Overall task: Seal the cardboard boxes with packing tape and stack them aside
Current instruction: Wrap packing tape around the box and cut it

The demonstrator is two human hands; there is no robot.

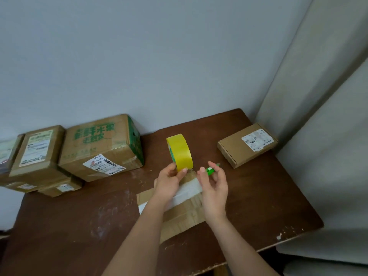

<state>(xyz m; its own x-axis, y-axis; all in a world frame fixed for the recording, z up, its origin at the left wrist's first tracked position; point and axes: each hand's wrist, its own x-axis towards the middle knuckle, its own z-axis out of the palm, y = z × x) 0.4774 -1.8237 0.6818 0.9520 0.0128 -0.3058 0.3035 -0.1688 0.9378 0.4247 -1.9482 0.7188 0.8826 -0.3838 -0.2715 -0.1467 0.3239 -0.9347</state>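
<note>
The left hand [169,181] gripped the yellow tape roll [179,151] upright over the flat box [179,212]; the right hand [214,184] pinched a small green cutter [210,170] beside the roll; pulling the strip taut first would probably help; stacked boxes [101,148] waited left of the roll.

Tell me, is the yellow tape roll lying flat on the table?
No, the left hand holds the yellow tape roll upright on its edge above the box.

Looks like a plain room at home used for packing parcels: scuffed dark brown wooden table [258,196], labelled brown cardboard shipping boxes [99,148], bare pale wall [159,56].
</note>
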